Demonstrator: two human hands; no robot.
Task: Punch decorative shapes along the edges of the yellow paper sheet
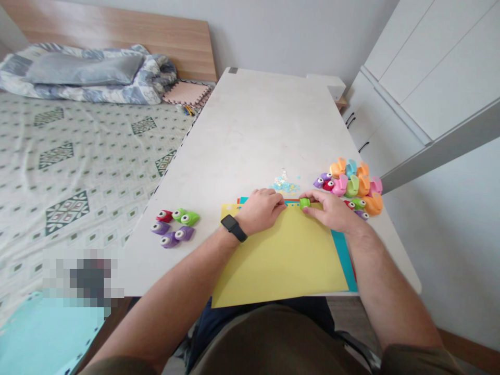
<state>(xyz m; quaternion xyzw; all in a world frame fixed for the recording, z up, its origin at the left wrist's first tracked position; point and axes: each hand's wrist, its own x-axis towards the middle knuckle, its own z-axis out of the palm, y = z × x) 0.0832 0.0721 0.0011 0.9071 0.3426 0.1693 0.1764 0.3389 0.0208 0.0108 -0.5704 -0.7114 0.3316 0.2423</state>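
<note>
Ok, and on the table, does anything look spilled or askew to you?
Yes, two things. Loose paper confetti lies scattered on the white table, just beyond the sheets, in no container. Also, the yellow sheet sits out of line with the teal sheet, and its near left corner overhangs the table edge.
</note>
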